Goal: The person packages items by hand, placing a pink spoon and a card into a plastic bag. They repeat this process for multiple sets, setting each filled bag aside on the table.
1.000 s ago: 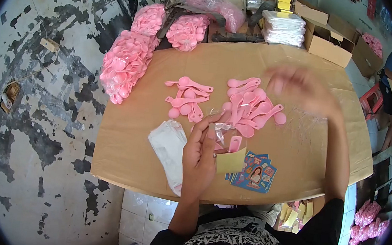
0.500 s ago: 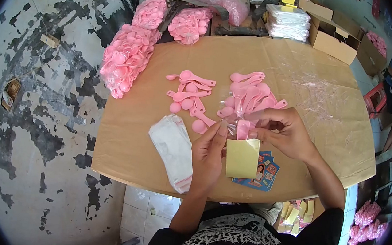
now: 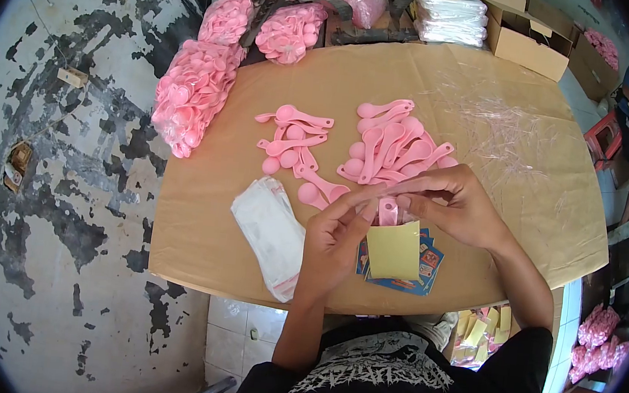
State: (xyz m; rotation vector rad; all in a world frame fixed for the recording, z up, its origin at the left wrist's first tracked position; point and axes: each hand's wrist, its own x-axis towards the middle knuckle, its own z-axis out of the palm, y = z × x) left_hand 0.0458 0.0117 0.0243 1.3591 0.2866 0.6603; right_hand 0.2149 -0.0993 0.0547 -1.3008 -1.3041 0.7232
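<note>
both hands (image 3: 335, 238) (image 3: 458, 210) pinch the top of a clear packet (image 3: 406, 216) near the table's (image 3: 203, 216) front edge

the fingertips of left and right nearly meet above a pink spoon handle (image 3: 388, 210), with a yellow card (image 3: 394, 251) hanging below, over blue cards (image 3: 429, 264); the exact grip on the film is partly hidden. best, i judge, to keep the film taut and even between both thumbs, the handle well below the rim and the card flat, so nothing creases. half a second ago the fingertips stood farther apart; now they close in over the handle, while the spoon piles (image 3: 403, 141) look unchanged.
</note>
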